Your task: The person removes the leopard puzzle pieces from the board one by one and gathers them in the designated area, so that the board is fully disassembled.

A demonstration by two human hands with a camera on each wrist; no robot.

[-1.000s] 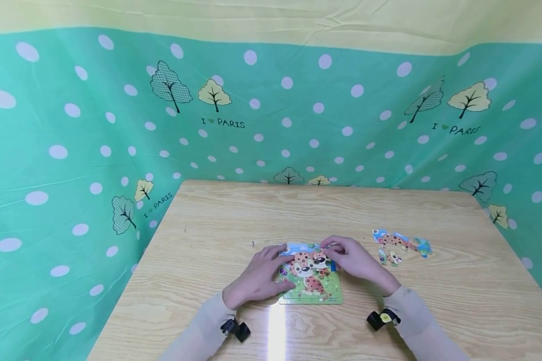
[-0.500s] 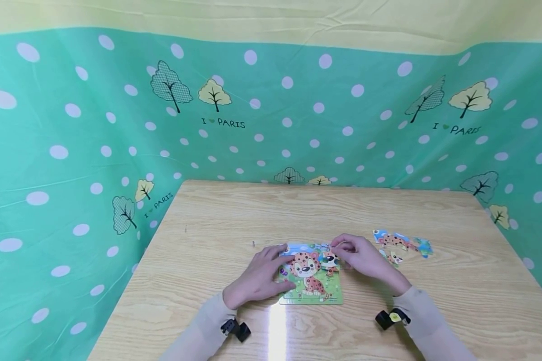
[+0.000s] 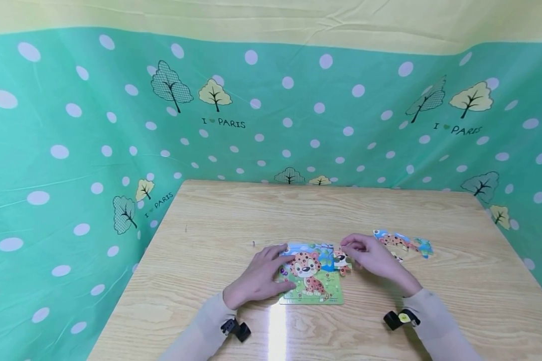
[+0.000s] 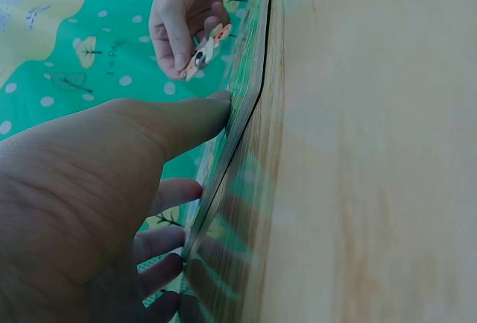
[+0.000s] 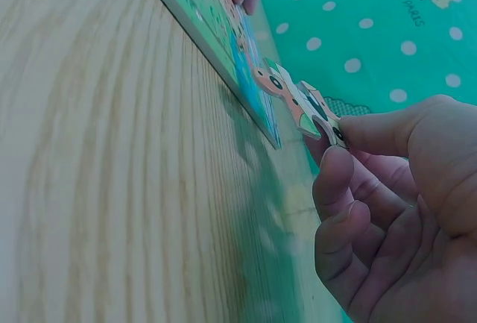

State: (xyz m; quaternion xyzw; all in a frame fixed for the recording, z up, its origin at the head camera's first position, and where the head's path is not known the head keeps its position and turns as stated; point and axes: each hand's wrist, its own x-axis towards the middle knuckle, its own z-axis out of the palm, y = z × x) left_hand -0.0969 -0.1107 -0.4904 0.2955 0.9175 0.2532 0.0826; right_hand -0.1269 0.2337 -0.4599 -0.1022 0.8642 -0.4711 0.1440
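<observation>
At the board's (image 3: 309, 300) right edge, the right hand (image 3: 369, 255) pinches a piece (image 3: 341, 259), probably light, stiff, best edge-held; the left hand (image 3: 265, 274) rests, fingers spread.

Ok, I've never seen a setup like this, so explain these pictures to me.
There's no machine here, just a person's two bare hands. One picture comes from a camera on the head, looking forward and down; the other two come from small cameras on the wrists. On the wooden table lies a puzzle board showing a spotted cartoon animal. The left hand rests on its left side. The right hand pinches a puzzle piece near its right edge. More loose pieces lie farther right.
</observation>
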